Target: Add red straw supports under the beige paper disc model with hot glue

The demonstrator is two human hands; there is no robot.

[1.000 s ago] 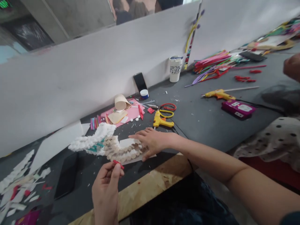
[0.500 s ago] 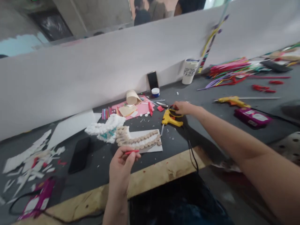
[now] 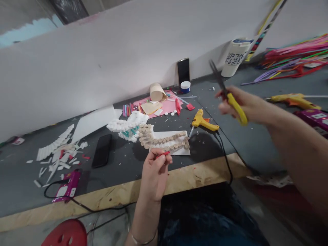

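My left hand (image 3: 156,171) pinches a small red strip (image 3: 163,154) between thumb and fingers, just in front of a white card (image 3: 176,135) edged with rows of tan round pieces (image 3: 146,135). Up in the air on the right, my right hand (image 3: 238,100) is closed on a pair of scissors (image 3: 237,108) with yellow handles. Their dark blades point up and to the left. Between the hands, a yellow glue gun (image 3: 203,122) lies on the table with its nozzle by the card. A fluffy white piece with teal parts (image 3: 130,123) sits left of the card.
A black phone (image 3: 101,151) and white scraps (image 3: 60,153) lie on the left. Pink paper (image 3: 139,103), markers (image 3: 130,109) and a blue-white jar (image 3: 185,86) sit behind. A white cup (image 3: 236,58) stands by the wall. A cord (image 3: 225,153) hangs over the wooden edge.
My right hand has lifted the scissors off the table beside the glue gun and carried them up and right. My left hand still pinches the red strip. The camera view has shifted.
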